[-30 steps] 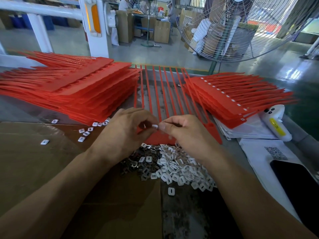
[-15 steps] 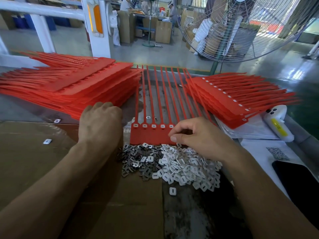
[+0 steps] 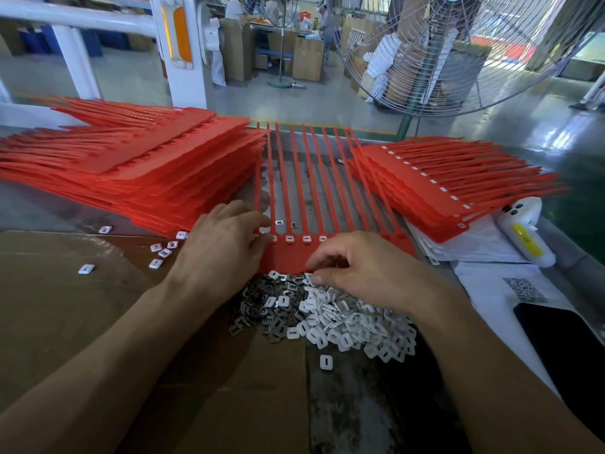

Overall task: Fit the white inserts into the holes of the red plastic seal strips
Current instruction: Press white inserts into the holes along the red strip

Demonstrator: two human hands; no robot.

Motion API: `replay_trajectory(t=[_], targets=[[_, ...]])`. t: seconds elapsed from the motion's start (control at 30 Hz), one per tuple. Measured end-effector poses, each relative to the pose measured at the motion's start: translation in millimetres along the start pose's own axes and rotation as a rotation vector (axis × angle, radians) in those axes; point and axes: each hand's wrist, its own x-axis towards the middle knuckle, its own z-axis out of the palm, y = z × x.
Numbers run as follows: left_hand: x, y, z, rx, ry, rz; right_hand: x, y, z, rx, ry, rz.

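A red seal strip sheet (image 3: 288, 257) lies flat in the middle, its thin tails pointing away from me. White inserts sit in several holes along its head (image 3: 307, 238). My left hand (image 3: 226, 247) rests with relaxed fingers on the sheet's left end. My right hand (image 3: 363, 267) hovers over the sheet's near edge, fingers curled. Its thumb and forefinger pinch a white insert (image 3: 311, 280) at the far edge of the loose white insert pile (image 3: 353, 326).
Grey metal clips (image 3: 262, 309) lie heaped left of the white pile. A tall stack of red strips (image 3: 147, 172) stands at left and a fitted stack (image 3: 442, 191) at right. A white device (image 3: 523, 231), papers and a dark phone (image 3: 563, 339) are at right. A big fan (image 3: 458, 54) stands behind.
My left hand moved from the left stack back to the sheet's left end. My right hand slid from the sheet's head down to the edge of the insert pile.
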Motion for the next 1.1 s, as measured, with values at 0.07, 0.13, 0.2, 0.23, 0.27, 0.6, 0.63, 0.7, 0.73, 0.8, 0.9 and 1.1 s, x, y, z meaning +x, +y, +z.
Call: replay_trajectory(t=[0.07, 0.13, 0.2, 0.23, 0.27, 0.6, 0.63, 0.7, 0.73, 0.8, 0.9, 1.1], targets=[[0, 1, 0, -0.020, 0.001, 0.024, 2, -2, 3, -0.005, -0.003, -0.012], [0, 3, -1, -0.040, -0.024, 0.046, 3, -4, 6, -0.010, 0.015, -0.020], [-1, 5, -2, -0.044, -0.054, 0.083, 3, -4, 6, 0.000, 0.037, -0.014], [-1, 5, -2, -0.042, -0.065, 0.107, 2, -4, 6, 0.018, 0.040, -0.006], [-1, 5, -3, -0.044, -0.070, 0.130, 1, -4, 6, 0.036, 0.038, 0.003], [-2, 11, 3, -0.346, -0.062, 0.183, 1, -3, 4, 0.363, 0.228, 0.104], [-2, 13, 4, -0.382, -0.064, 0.175, 1, -4, 4, 0.406, 0.235, 0.107], [-2, 15, 5, -0.417, -0.044, 0.183, 2, -4, 4, 0.467, 0.227, 0.109], [-3, 16, 5, -0.422, -0.026, 0.194, 2, -5, 5, 0.489, 0.216, 0.110], [-3, 17, 4, -0.417, 0.011, 0.228, 3, -7, 6, 0.531, 0.198, 0.111], [-3, 17, 2, -0.395, 0.048, 0.297, 3, -9, 6, 0.574, 0.195, 0.110], [-2, 18, 0, -0.437, 0.047, 0.295, 1, -13, 5, 0.575, 0.243, 0.039]])
